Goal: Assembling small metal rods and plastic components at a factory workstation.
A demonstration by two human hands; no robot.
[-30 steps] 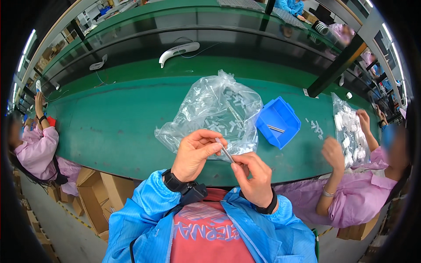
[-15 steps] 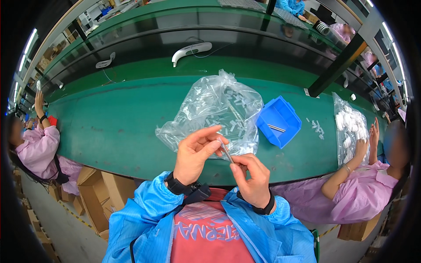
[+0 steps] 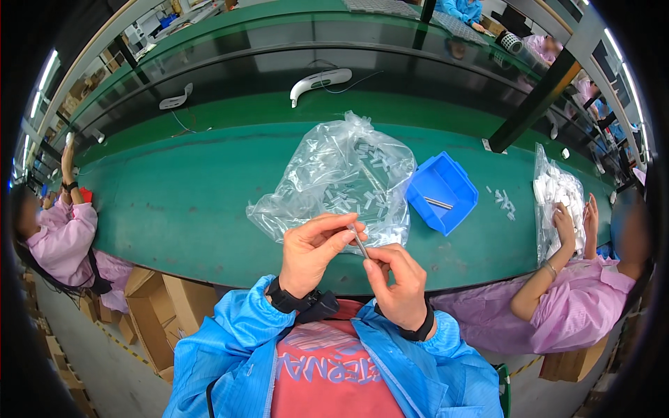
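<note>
My right hand (image 3: 398,284) is closed, thumb and forefinger pinching the lower end of a thin metal rod (image 3: 360,246). At the rod's upper end my left hand (image 3: 312,252) is closed around a small clear tube, mostly hidden by the fingers. Just beyond my hands lies a large clear plastic bag (image 3: 300,167) with many short clear tubes (image 3: 339,198) in it. To its right stands a blue bin (image 3: 456,182), tilted toward me, with metal rods (image 3: 439,203) inside.
Several loose clear tubes (image 3: 505,202) lie right of the bin on the green conveyor belt (image 3: 174,202). A co-worker at right handles a bag of white parts (image 3: 557,191); another sits at left. White curved devices (image 3: 319,83) move along behind. A black post (image 3: 533,104) stands right.
My left fingers have closed down onto the rod's upper end. The white devices behind have shifted right. The co-worker's hand at right has moved up into the bag.
</note>
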